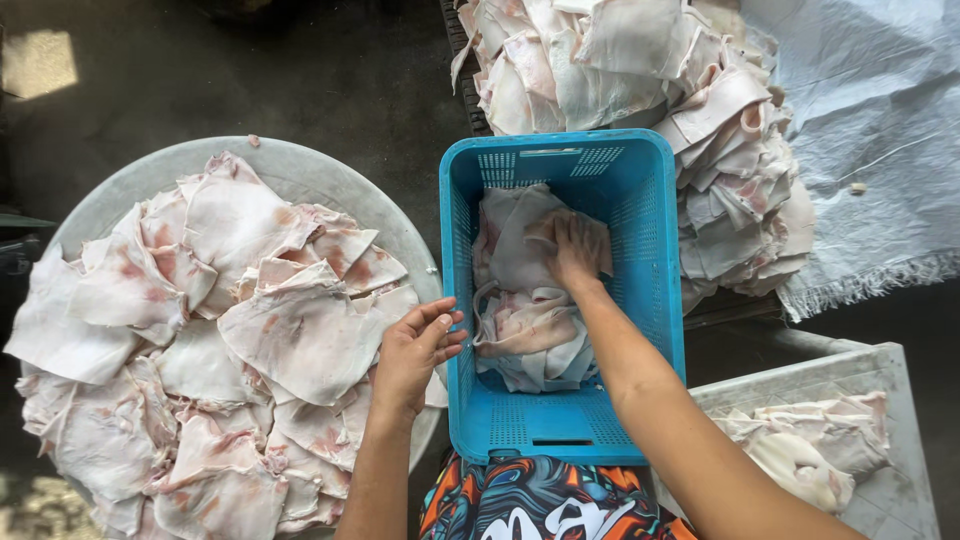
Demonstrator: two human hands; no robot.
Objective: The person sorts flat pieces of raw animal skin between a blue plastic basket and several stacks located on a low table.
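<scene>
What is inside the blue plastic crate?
The blue crate holds pale pinkish skin pieces, piled toward its far end. The right hand presses on them; the left hand rests at the crate's left wall. Lower pieces and the floor beneath are hidden.

this looks like a meat processing yard where i work, not a home kitchen. raw pale skin pieces lie heaped in a wide round basin [300,165], stacked high in a pile [640,90] on a white woven sheet [870,130], and more fill a blue plastic crate [560,300], all set low on a dark, wet concrete floor [330,70].
</scene>
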